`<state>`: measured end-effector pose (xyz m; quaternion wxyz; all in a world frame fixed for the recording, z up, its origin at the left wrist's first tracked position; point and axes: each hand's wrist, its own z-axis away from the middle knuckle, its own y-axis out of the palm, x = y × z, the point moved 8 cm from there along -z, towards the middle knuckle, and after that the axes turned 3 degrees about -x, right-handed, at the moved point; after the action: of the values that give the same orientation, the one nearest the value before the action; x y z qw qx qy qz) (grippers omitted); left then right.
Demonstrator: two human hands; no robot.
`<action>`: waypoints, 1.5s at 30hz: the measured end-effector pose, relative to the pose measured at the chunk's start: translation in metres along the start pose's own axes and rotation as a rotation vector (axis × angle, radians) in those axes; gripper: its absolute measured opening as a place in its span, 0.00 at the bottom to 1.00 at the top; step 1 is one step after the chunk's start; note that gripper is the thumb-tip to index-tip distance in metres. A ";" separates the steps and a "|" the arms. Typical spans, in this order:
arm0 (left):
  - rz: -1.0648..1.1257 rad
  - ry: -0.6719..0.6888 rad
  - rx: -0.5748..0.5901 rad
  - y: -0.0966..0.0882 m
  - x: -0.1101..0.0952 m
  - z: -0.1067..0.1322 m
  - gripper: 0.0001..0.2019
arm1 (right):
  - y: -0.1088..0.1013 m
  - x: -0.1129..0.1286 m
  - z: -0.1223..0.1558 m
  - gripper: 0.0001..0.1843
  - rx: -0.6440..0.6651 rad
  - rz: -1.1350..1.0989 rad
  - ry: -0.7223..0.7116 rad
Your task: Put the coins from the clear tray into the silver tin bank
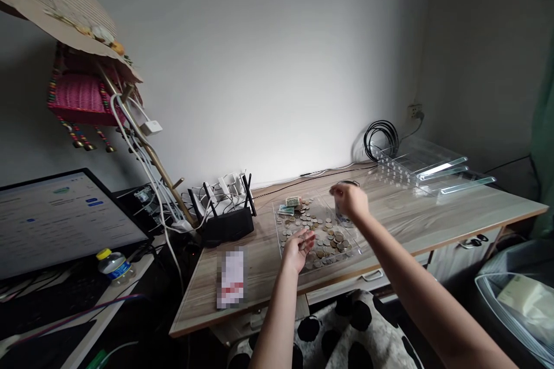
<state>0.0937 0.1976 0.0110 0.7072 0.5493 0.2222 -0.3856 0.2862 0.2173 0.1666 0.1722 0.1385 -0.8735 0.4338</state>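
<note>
A clear plastic tray (277,230) lies on the wooden desk, with many loose coins (321,253) spread over it. Folded banknotes (291,205) rest among them near its back edge. My left hand (299,249) hovers over the tray's front left part, palm turned up and fingers apart; whether a coin lies in it is too small to tell. To the right, my right hand (351,200) is raised above the tray's right side with its fingers closed together. What it pinches, if anything, is hidden. Below it, partly covered, is a small see-through container (343,220).
Left of the tray stand a black router (228,226) and a blurred pale packet (231,278). Clear acrylic trays (426,170) and coiled black cable (381,139) occupy the desk's right back. A monitor (64,219) and a yellow-capped bottle (115,266) are at far left.
</note>
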 end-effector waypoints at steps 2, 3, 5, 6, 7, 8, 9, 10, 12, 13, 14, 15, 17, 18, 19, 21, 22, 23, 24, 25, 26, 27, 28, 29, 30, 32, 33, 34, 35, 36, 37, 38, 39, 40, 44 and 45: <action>0.020 0.019 0.000 0.000 -0.001 0.001 0.16 | -0.013 -0.024 -0.025 0.13 -0.009 0.133 0.087; 0.022 0.030 -0.011 0.000 -0.002 0.002 0.16 | -0.014 -0.033 -0.034 0.12 0.024 0.184 0.114; 0.017 0.053 -0.028 0.000 -0.004 0.003 0.13 | -0.009 -0.044 -0.046 0.11 0.109 0.251 0.132; 0.014 0.059 -0.029 0.000 -0.004 0.003 0.11 | -0.005 -0.047 -0.048 0.10 0.141 0.272 0.131; 0.012 0.062 -0.028 0.000 -0.004 0.003 0.09 | -0.002 -0.048 -0.050 0.10 0.161 0.287 0.129; 0.011 0.063 -0.025 0.000 -0.004 0.003 0.06 | 0.001 -0.048 -0.051 0.10 0.172 0.295 0.125; 0.009 0.058 -0.022 0.001 -0.003 0.003 0.04 | 0.003 -0.048 -0.051 0.10 0.180 0.298 0.121; 0.009 0.054 -0.018 0.001 -0.003 0.003 0.03 | 0.005 -0.047 -0.052 0.10 0.189 0.297 0.122; 0.017 0.049 -0.005 0.002 -0.003 0.003 0.02 | 0.006 -0.047 -0.050 0.10 0.205 0.293 0.136; 0.026 0.045 0.001 0.002 -0.003 0.003 0.02 | 0.004 -0.045 -0.048 0.10 0.191 0.287 0.137; 0.043 0.041 0.002 0.002 -0.003 0.003 0.02 | 0.000 -0.041 -0.045 0.11 0.148 0.276 0.125; 0.066 0.039 -0.001 0.001 -0.004 0.003 0.02 | -0.005 -0.035 -0.040 0.12 0.081 0.254 0.097; 0.122 0.023 -0.014 -0.001 -0.004 0.003 0.03 | -0.013 -0.013 -0.022 0.15 -0.053 0.167 -0.005; 0.150 0.008 -0.012 -0.001 -0.004 0.003 0.06 | -0.012 0.000 -0.010 0.15 -0.064 0.108 -0.071; 0.175 -0.009 -0.001 -0.001 -0.004 0.003 0.09 | -0.004 0.013 0.003 0.15 -0.018 0.046 -0.142; 0.208 -0.043 0.036 0.001 -0.002 0.003 0.14 | 0.020 0.040 0.031 0.14 0.171 -0.059 -0.268; 0.216 -0.053 0.051 0.002 -0.001 0.002 0.15 | 0.033 0.051 0.044 0.13 0.257 -0.093 -0.317; 0.219 -0.061 0.062 0.003 0.000 0.002 0.16 | 0.043 0.061 0.055 0.12 0.319 -0.114 -0.352; 0.218 -0.067 0.068 0.003 0.000 0.001 0.16 | 0.052 0.068 0.063 0.12 0.357 -0.125 -0.371; 0.216 -0.069 0.070 0.003 0.001 0.000 0.16 | 0.060 0.073 0.068 0.12 0.377 -0.124 -0.376; 0.212 -0.069 0.069 0.003 0.001 0.000 0.16 | 0.067 0.076 0.072 0.11 0.389 -0.113 -0.373; 0.209 -0.069 0.070 0.002 0.002 -0.001 0.16 | 0.072 0.079 0.075 0.09 0.395 -0.098 -0.372; 0.206 -0.070 0.071 0.002 0.002 -0.002 0.15 | 0.075 0.082 0.078 0.08 0.390 -0.081 -0.371; 0.202 -0.070 0.071 0.002 0.002 -0.002 0.15 | 0.077 0.084 0.080 0.07 0.380 -0.062 -0.369; 0.196 -0.074 0.069 0.001 0.002 -0.002 0.15 | 0.076 0.085 0.081 0.06 0.370 -0.045 -0.366; 0.179 -0.090 0.078 0.002 0.003 0.000 0.14 | 0.070 0.082 0.078 0.05 0.356 -0.039 -0.355; 0.173 -0.096 0.089 0.003 0.003 0.001 0.14 | 0.062 0.077 0.073 0.05 0.331 -0.052 -0.339; 0.173 -0.097 0.097 0.003 0.002 0.002 0.14 | 0.051 0.069 0.064 0.06 0.281 -0.073 -0.312; 0.176 -0.094 0.100 0.003 0.002 0.003 0.14 | 0.037 0.058 0.051 0.07 0.205 -0.097 -0.274; 0.183 -0.084 0.097 0.003 0.001 0.003 0.13 | 0.021 0.043 0.036 0.08 0.111 -0.115 -0.222; 0.193 -0.067 0.088 0.001 -0.001 0.003 0.13 | 0.005 0.026 0.019 0.09 0.017 -0.120 -0.160; 0.200 -0.051 0.078 0.000 -0.002 0.002 0.13 | -0.007 0.007 0.003 0.10 -0.054 -0.102 -0.081; 0.204 -0.037 0.069 -0.001 -0.003 0.001 0.12 | -0.014 -0.011 -0.012 0.10 -0.083 -0.059 -0.008; 0.206 -0.029 0.064 -0.002 -0.003 0.000 0.12 | -0.016 -0.026 -0.025 0.10 -0.068 -0.005 0.048; 0.205 -0.042 0.057 -0.004 -0.002 -0.003 0.12 | 0.001 -0.055 -0.053 0.07 0.101 0.182 0.093; 0.205 -0.043 0.054 -0.004 -0.002 -0.004 0.12 | 0.005 -0.055 -0.054 0.08 0.124 0.204 0.084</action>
<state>0.0896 0.2011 0.0089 0.7325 0.5796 0.1390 -0.3288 0.3436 0.2689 0.1701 0.1548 0.0409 -0.8466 0.5076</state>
